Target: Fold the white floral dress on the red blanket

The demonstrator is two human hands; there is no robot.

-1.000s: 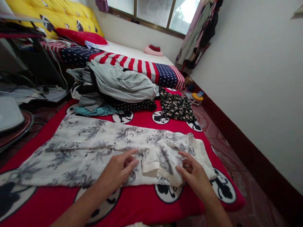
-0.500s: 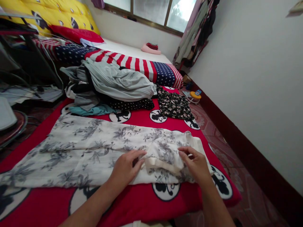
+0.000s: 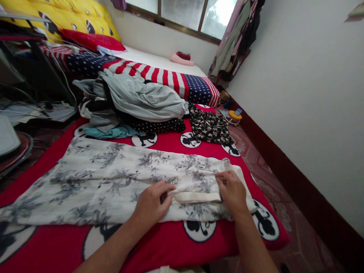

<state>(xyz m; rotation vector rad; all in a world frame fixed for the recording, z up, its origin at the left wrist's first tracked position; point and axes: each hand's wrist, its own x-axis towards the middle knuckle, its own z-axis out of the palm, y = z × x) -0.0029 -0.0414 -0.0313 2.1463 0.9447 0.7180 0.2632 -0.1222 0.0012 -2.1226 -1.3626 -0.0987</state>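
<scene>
A long white garment with a grey floral print [image 3: 113, 185] lies spread on a red blanket with black-and-white round motifs [image 3: 170, 246]. On its right part, a flap with a plain cream band [image 3: 196, 197] is laid over the rest, perhaps a sleeve. My left hand [image 3: 155, 199] is closed at the left end of this band, thumb and forefinger pinching the cloth. The fingers of my right hand [image 3: 231, 189] are bent and closed on the flap's upper right corner. Both hands rest low against the fabric.
Behind the garment sits a heap of clothes with a light grey jacket [image 3: 148, 98] on top. A folded black floral cloth [image 3: 210, 125] lies to its right. A bed with a stars-and-stripes cover [image 3: 170, 81] stands beyond; a white wall [image 3: 307, 94] rises at right.
The raised flap has come down flat and its cream band now runs straight. My right hand has shifted slightly up and away from me; my left hand has hardly moved.
</scene>
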